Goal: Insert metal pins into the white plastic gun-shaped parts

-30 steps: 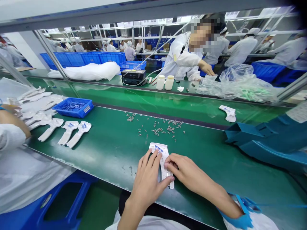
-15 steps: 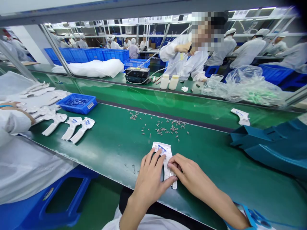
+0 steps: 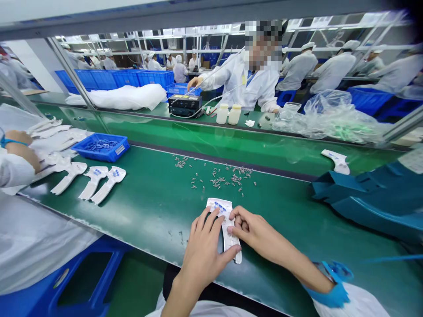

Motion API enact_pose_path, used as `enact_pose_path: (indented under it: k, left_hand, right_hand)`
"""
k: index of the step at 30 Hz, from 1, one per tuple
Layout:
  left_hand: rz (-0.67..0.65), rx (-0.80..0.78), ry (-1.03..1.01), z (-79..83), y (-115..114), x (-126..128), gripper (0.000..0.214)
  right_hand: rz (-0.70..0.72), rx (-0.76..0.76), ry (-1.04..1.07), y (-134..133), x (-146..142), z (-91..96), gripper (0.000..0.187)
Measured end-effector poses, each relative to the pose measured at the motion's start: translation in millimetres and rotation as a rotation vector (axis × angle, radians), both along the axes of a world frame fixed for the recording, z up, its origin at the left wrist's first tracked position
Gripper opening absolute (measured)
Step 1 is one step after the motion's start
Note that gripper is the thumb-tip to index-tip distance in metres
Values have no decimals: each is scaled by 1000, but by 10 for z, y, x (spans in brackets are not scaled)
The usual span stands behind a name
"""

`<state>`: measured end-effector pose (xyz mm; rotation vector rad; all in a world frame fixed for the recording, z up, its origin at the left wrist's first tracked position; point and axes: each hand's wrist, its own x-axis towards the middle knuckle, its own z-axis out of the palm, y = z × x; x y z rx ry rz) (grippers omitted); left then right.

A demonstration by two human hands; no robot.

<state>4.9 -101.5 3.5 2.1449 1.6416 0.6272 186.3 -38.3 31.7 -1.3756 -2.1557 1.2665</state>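
A white plastic shell part with blue marks (image 3: 222,207) lies on the green belt (image 3: 152,207) in front of me. My left hand (image 3: 203,248) lies flat over its left side, fingers stretched along it and thumb against its narrow lower end. My right hand (image 3: 253,231) has its fingers curled in a pinch, pressing on the middle of the part. Several small metal screws (image 3: 224,178) are scattered on the belt just beyond the part.
Three more white shell parts (image 3: 95,182) and a blue tray of small pieces (image 3: 102,147) lie at the left, by a co-worker's arm (image 3: 16,158). Teal housings (image 3: 370,198) sit at the right. Another person works across the belt near two bottles (image 3: 228,113) and plastic bags (image 3: 330,116).
My hands stay on the white part with only slight shifts of the fingers. The person across the belt has reached an arm out to the left.
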Motion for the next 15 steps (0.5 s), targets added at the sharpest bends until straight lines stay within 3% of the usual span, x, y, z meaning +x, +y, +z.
enact_pose_path:
  k: [2, 6, 10, 15]
  left_hand:
    - [-2, 0, 9, -5, 5, -6, 63]
    - [2, 8, 13, -22, 12, -18, 60]
    - [0, 10, 11, -30, 18, -33, 57]
    - [1, -55, 18, 11, 13, -32, 60]
  right_hand:
    - [-25, 73, 17, 272, 146, 9, 26]
    - [-195, 560, -203, 1057, 526, -82, 34]
    - [-216, 622, -303, 1606, 731, -290, 35]
    - [-226, 614, -428, 1702, 763, -444, 23]
